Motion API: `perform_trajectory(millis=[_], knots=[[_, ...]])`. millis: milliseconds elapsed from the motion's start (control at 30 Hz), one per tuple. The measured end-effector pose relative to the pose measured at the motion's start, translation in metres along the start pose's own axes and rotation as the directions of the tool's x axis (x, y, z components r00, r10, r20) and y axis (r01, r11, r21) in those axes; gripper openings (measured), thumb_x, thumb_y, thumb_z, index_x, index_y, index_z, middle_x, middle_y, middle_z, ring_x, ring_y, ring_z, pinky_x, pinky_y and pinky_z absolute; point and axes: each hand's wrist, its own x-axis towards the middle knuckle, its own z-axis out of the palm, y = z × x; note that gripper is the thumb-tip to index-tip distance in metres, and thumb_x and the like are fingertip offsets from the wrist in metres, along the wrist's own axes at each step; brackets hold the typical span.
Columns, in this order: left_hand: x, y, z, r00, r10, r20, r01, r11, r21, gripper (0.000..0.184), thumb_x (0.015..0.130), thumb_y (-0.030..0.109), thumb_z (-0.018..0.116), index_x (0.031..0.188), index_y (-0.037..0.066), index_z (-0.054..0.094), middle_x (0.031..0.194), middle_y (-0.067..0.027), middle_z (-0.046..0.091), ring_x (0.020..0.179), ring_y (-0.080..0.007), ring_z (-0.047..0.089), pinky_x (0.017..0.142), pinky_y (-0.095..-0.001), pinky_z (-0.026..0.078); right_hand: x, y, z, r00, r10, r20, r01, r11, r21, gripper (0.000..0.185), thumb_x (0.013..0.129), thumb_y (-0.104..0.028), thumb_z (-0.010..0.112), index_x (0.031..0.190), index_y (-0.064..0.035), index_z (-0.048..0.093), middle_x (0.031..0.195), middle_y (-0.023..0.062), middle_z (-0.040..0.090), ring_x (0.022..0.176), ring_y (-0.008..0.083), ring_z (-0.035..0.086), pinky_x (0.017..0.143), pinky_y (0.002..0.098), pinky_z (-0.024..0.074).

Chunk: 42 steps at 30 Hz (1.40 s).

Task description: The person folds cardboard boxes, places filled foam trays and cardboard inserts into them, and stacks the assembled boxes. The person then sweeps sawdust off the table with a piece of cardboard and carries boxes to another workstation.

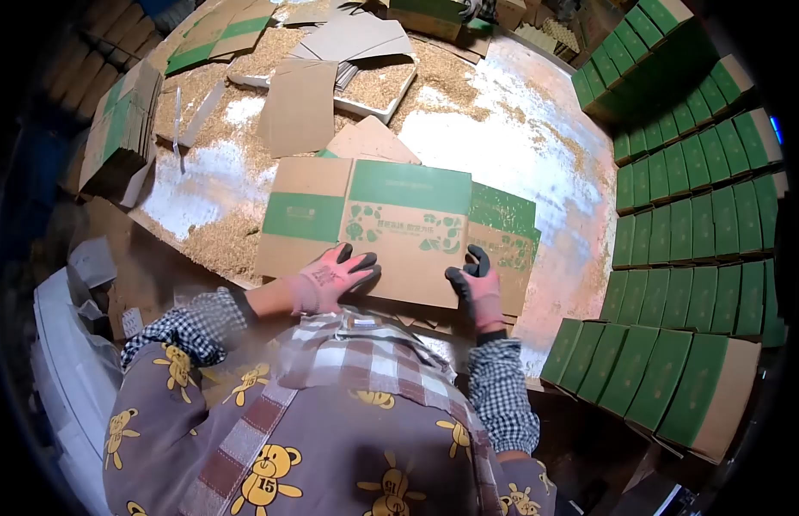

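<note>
A flattened cardboard box (399,238), brown with green bands and green printing, lies in front of me on the table. My left hand (335,277), in a pink glove with dark fingertips, rests on its lower left part with the fingers spread. At the right edge of the front panel is my right hand (477,291), gloved alike, its thumb and a finger apart; its other fingers are partly hidden. Another printed cardboard piece (507,225) shows from beneath on the right.
Finished-looking green boxes (666,374) stand in stacked rows on the right. Flat cardboard is bundled (124,129) at the left. Loose grain-like material (219,249) covers parts of the table. Behind are a white tray (386,110) and plain cardboard sheets (300,103).
</note>
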Motion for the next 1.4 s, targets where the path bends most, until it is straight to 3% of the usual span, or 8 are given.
perform_trajectory(millis=[300, 567, 733, 833, 900, 1167, 1233, 1400], knots=[[-0.032, 0.033, -0.11, 0.934, 0.131, -0.332, -0.032, 0.957, 0.287, 0.056, 0.071, 0.027, 0.072, 0.125, 0.019, 0.055, 0.107, -0.0137, 0.056, 0.101, -0.0293, 0.058, 0.078, -0.0387, 0.049, -0.025, -0.072, -0.121, 0.987, -0.142, -0.078, 0.113, 0.257, 0.96, 0.059, 0.096, -0.046, 0.041, 0.136, -0.0029, 0.045, 0.131, 0.0168, 0.053, 0.12, 0.0281, 0.052, 0.102, 0.0429, 0.0417], [-0.042, 0.033, -0.155, 0.981, 0.158, -0.111, -0.191, 0.885, -0.424, 0.059, 0.063, 0.02, 0.08, 0.12, 0.014, 0.064, 0.104, -0.0119, 0.059, 0.095, -0.0259, 0.06, 0.082, -0.0325, 0.049, -0.021, -0.077, -0.093, 0.649, -0.367, -0.667, 0.714, 0.596, 0.367, 0.057, 0.097, -0.051, 0.042, 0.117, 0.0017, 0.054, 0.111, 0.0116, 0.058, 0.104, 0.0211, 0.053, 0.098, 0.0359, 0.0383], [0.003, -0.027, -0.173, 0.981, -0.085, -0.177, -0.127, 0.414, -0.902, 0.049, 0.077, 0.015, 0.072, 0.122, 0.002, 0.06, 0.09, -0.0006, 0.061, 0.083, -0.0092, 0.057, 0.073, -0.0236, 0.047, 0.005, -0.077, -0.113, 0.672, -0.554, -0.491, 0.723, 0.632, 0.277, 0.032, 0.099, -0.012, 0.045, 0.128, 0.0023, 0.049, 0.12, 0.0127, 0.057, 0.113, 0.0231, 0.053, 0.101, 0.0343, 0.0385], [0.018, -0.019, -0.197, 0.944, -0.036, -0.329, -0.272, 0.484, -0.832, 0.045, 0.083, 0.008, 0.066, 0.126, 0.0, 0.055, 0.082, 0.0005, 0.06, 0.073, -0.0055, 0.055, 0.067, -0.0189, 0.045, -0.006, -0.086, -0.149, 0.465, -0.871, -0.159, 0.69, 0.469, -0.551, 0.051, 0.087, 0.016, 0.041, 0.135, 0.0005, 0.044, 0.126, 0.0154, 0.056, 0.117, 0.0285, 0.052, 0.097, 0.0379, 0.0447], [0.001, 0.022, -0.2, 0.886, -0.135, -0.444, -0.322, 0.509, -0.798, 0.042, 0.082, 0.005, 0.067, 0.122, -0.001, 0.057, 0.079, 0.0011, 0.058, 0.074, -0.0037, 0.052, 0.066, -0.0191, 0.044, 0.0, -0.065, -0.164, 0.825, -0.502, -0.259, 0.522, 0.502, 0.689, 0.054, 0.087, -0.01, 0.054, 0.138, -0.0014, 0.04, 0.124, 0.0152, 0.055, 0.112, 0.0276, 0.053, 0.098, 0.0372, 0.0428], [0.062, 0.042, -0.152, 0.964, 0.21, -0.163, -0.256, 0.898, -0.357, 0.046, 0.076, 0.017, 0.07, 0.121, 0.016, 0.061, 0.124, -0.0152, 0.055, 0.103, -0.0342, 0.059, 0.09, -0.0403, 0.048, 0.015, -0.132, -0.054, 0.482, -0.865, -0.143, 0.276, 0.304, -0.912, 0.075, 0.068, -0.033, 0.072, 0.134, -0.0103, 0.047, 0.138, 0.0144, 0.037, 0.132, 0.0326, 0.029, 0.113, 0.0585, 0.007], [0.023, 0.034, -0.167, 0.837, 0.496, -0.231, -0.364, 0.82, 0.441, 0.057, 0.07, 0.013, 0.071, 0.126, 0.018, 0.058, 0.139, -0.0167, 0.042, 0.123, -0.0415, 0.044, 0.105, -0.0488, 0.035, 0.028, -0.1, -0.059, 0.434, -0.862, -0.262, 0.273, 0.403, -0.873, 0.068, 0.065, -0.038, 0.072, 0.125, -0.0122, 0.054, 0.135, 0.013, 0.038, 0.132, 0.0313, 0.029, 0.112, 0.0616, 0.0065], [0.01, 0.018, -0.136, 0.918, 0.363, -0.164, -0.392, 0.896, -0.212, 0.081, 0.066, 0.009, 0.069, 0.142, 0.02, 0.042, 0.15, -0.0257, 0.02, 0.137, -0.0441, 0.023, 0.112, -0.0475, 0.024, 0.031, -0.128, -0.059, 0.479, -0.855, -0.2, 0.292, 0.369, -0.882, 0.067, 0.06, -0.031, 0.077, 0.122, -0.0181, 0.056, 0.127, 0.0064, 0.048, 0.125, 0.026, 0.04, 0.112, 0.0531, 0.017]])
